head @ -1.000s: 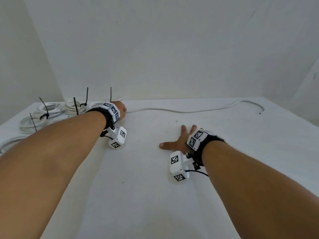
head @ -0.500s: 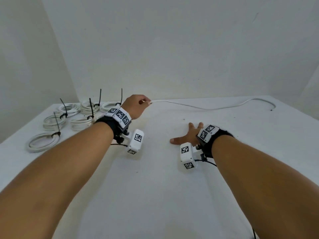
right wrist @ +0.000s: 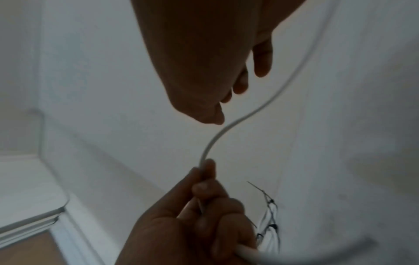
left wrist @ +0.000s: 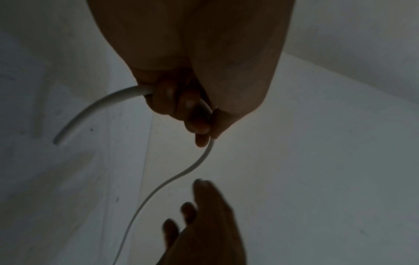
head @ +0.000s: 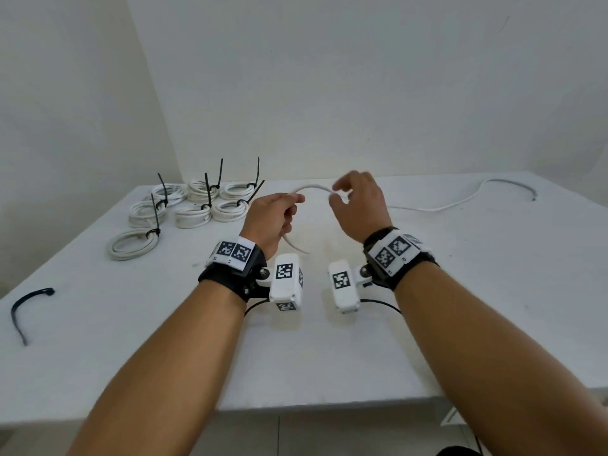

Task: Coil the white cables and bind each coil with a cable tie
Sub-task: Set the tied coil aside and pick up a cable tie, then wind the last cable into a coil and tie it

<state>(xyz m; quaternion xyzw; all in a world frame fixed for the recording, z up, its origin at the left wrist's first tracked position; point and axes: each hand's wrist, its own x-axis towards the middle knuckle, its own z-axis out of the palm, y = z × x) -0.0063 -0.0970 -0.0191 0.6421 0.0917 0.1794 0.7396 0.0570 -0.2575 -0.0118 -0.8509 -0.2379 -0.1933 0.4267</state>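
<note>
**Cable lifted between two hands at mid-frame**

Cable point(head: 313, 187) arched above the table point(head: 329, 357) just above the middle of the head view, its short free end dangling below the left fist and the rest trailing off to the upper right of the frame. Left hand point(head: 271, 218) clamped on it — fingers point(left wrist: 181, 107) curled round, thumb pressing near the tip. Right hand point(head: 360, 205) close beside the arch, fingers loosely spread; touching or not, cannot tell, though no grip shows from either wrist view. Seven finished coils point(head: 197, 205) clustered at the upper left, each bound with a black tie — tails sticking up. One loose cable tie point(head: 24, 307) lying curved at the far left edge of the table.
</note>
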